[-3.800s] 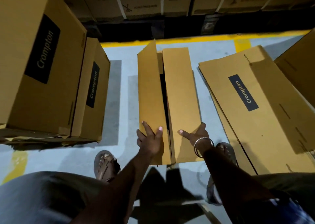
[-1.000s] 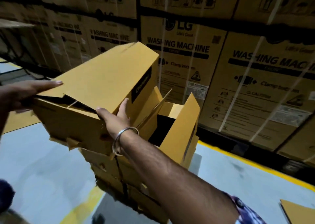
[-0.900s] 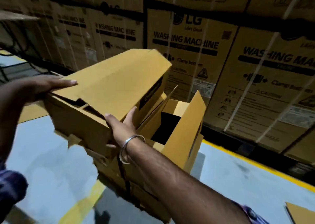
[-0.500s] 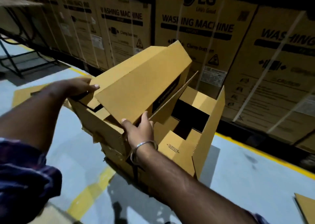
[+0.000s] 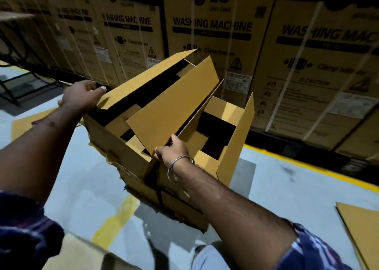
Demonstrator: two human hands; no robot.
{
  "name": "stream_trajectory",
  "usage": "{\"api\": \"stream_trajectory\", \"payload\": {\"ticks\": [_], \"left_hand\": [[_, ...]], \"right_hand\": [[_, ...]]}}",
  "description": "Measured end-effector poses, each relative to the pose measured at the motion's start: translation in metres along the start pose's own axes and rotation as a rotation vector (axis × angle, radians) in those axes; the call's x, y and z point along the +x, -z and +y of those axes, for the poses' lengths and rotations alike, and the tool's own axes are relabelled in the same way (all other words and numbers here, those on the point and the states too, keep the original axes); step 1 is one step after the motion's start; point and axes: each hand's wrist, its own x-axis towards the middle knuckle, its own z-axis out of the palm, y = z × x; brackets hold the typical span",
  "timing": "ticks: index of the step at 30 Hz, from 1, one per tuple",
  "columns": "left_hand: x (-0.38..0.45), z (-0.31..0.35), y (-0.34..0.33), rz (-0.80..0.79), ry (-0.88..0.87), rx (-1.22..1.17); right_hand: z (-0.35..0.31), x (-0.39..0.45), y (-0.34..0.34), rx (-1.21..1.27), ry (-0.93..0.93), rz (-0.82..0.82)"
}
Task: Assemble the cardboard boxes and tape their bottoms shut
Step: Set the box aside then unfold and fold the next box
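Atop the stack of boxes (image 5: 180, 206), the cardboard box (image 5: 164, 97) runs away from the person, left hand (image 5: 81, 95) gripping its far-left flap corner, right hand (image 5: 172, 150) pinching the nearer flap edge.

Both arms reach forward, left hand (image 5: 82, 94) and right hand (image 5: 173, 149) gripping with curled fingers.
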Motion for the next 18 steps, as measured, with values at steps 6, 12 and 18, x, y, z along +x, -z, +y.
{"api": "stream_trajectory", "payload": {"ticks": [6,12,18], "left_hand": [[-0.056,0.048,0.009,-0.221,-0.201,0.213],[-0.106,0.07,-0.007,-0.034,-0.392,0.485],[-0.155,0.097,-0.031,0.045,-0.663,0.465]], "right_hand": [[0.007,-0.023,0.025,0.062,-0.025,-0.171],[0.013,-0.03,0.039,-0.061,0.002,-0.253],[0.007,-0.026,0.059,-0.125,0.037,-0.202]]}}
